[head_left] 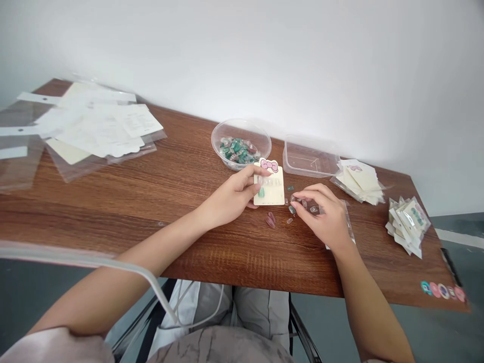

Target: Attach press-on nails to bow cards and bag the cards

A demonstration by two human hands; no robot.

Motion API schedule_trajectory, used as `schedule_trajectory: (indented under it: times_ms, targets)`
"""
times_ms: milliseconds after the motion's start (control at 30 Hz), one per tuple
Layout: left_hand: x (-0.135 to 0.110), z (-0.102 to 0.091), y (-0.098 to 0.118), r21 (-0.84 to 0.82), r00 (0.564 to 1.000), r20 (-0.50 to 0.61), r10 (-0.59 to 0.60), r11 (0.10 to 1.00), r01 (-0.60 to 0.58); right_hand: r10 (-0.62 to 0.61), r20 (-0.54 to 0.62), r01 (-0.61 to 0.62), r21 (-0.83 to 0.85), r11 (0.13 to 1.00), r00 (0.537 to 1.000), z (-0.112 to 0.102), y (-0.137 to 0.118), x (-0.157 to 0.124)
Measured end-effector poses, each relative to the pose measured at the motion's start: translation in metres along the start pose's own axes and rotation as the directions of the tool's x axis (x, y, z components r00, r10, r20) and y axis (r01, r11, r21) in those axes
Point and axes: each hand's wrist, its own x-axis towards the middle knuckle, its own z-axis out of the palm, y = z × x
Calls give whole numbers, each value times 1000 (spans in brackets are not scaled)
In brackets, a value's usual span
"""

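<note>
I had my left grip [238, 191] closed on a bow-topped display card [269, 187], while my right grip [321, 214] pinched small false nails [302, 202] just beside it.

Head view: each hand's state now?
Left hand: closed, holding a bow-topped card.
Right hand: closed at small translucent pieces; whether it holds any cannot be told.

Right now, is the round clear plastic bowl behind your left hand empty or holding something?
Holding something: small green and clear pieces lie heaped inside the round clear plastic bowl.
</note>
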Motion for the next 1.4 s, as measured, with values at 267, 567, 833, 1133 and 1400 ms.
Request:
schedule_trajectory:
  times_ms: [267,567,833,1133,1400]
  targets:
    - [-2,12,-10,104,998,69,13,994,-20,-138,5,138,68,988,990,15,-11,-3]
    - [-4,17,-15,283,993,95,73,954,-97,-184,17,183,52,982,983,22,-16,-3]
    - [-5,18,-15,253,993,92,73,963,-94,-174,11,173,44,984,985,22,-14,-4]
    - [-7,19,-12,251,993,105,58,965,-82,-167,20,165,68,984,986,22,-15,-3]
    - [-6,19,-13,251,991,105,77,963,-102,-157,33,155,65,986,987,22,-15,-3]
